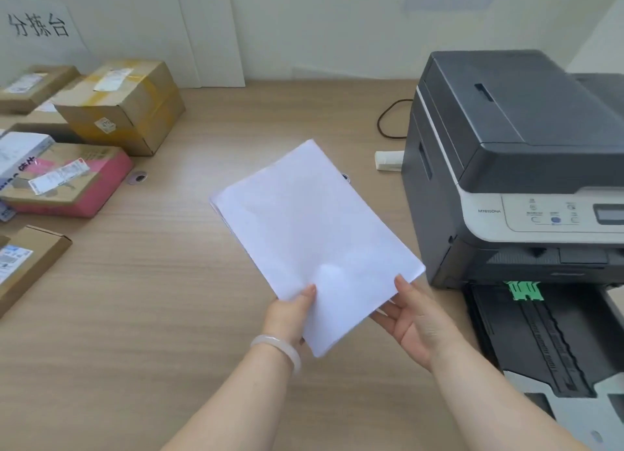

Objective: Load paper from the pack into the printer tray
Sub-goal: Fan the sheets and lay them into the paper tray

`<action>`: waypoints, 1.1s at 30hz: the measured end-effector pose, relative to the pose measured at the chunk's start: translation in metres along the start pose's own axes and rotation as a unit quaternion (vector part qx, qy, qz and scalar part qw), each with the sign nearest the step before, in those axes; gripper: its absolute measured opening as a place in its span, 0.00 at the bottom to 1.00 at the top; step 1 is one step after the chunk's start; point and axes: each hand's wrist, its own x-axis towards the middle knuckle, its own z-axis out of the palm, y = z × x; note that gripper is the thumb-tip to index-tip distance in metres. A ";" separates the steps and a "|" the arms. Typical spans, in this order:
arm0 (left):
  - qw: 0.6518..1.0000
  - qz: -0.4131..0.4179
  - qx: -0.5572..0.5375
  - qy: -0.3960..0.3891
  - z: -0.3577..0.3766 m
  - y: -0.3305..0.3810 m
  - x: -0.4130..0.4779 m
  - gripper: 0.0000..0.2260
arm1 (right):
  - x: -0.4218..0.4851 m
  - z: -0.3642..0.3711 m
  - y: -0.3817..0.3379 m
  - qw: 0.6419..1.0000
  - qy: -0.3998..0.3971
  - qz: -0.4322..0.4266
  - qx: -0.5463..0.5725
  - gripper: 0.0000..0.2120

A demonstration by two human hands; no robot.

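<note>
i've got a thin stack of white paper (314,237) lifted off the desk (141,332), pinched at its near edge by both hands: my left hand (290,312) grips the near-left corner with the thumb on top, and my right hand (413,319) cradles the near-right corner from beneath, thumb laid on the sheet. the stack hangs over the desk, left of the printer (513,166), tilted and not yet lined up with anything. the printer tray (540,335) is pulled out at the lower right, dark and bare as far as i can see, with its green guide (523,290) at the back. so by my reckoning the paper is fetched; swinging it over, squaring it, dropping it in and closing the tray remain.
</note>
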 end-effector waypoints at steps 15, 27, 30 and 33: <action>0.990 0.011 -0.024 -0.141 -0.079 0.046 0.000 0.26 | -0.052 -0.052 -0.018 0.964 0.075 -0.022 -0.253 0.11; 0.956 0.127 0.262 -0.041 -0.025 -0.007 -0.004 0.05 | -0.042 -0.051 0.023 0.921 0.205 -0.084 -0.320 0.05; 0.948 0.127 0.291 -0.013 -0.028 -0.025 -0.002 0.12 | -0.037 -0.055 0.034 0.917 0.215 -0.067 -0.329 0.04; 0.954 0.125 0.271 -0.009 -0.031 -0.029 0.003 0.06 | -0.034 -0.057 0.033 0.917 0.225 -0.081 -0.321 0.04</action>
